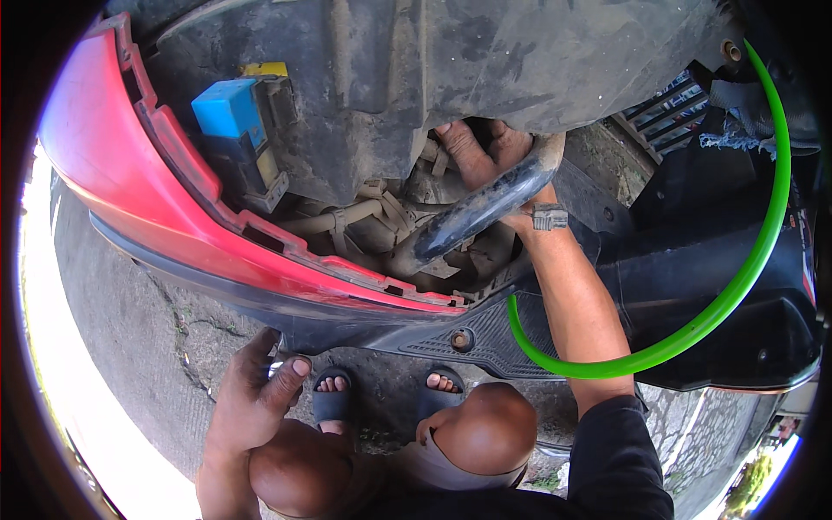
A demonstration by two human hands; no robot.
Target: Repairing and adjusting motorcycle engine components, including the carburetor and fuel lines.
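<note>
A: What am I working over?

B: The scooter (381, 113). Its big black cover (537, 69) fills the top; the curved red panel (165, 173) sweeps from the upper left down toward the footboard (494, 342).

A: And the green hoop (598, 368)?

B: It crosses in front of your right forearm. I'd keep it from snagging; whether it touches, I can't tell.

A: How should I reach in?

B: Your right hand (475, 163) goes behind the thick frame tube (494, 208), up under the black cover's lower edge. The fingertips are mostly hidden, so I can't tell whether they grip anything. Feel your way slowly, and don't lean on the red panel's notched edge; those tabs would probably crack.

A: My left hand (247, 394)?

B: It's at the panel's black lower trim (260, 303), by the bottom edge, thumb and forefinger apart. It could steady the panel there.

A: Smaller things?

B: Mind the blue-capped part (227, 108) inside the panel's upper left edge. The wristband (546, 217) sits close to the tube and might catch. The bright sliver (276, 367) by your left thumb is unclear; I can't tell whether you hold it.
</note>
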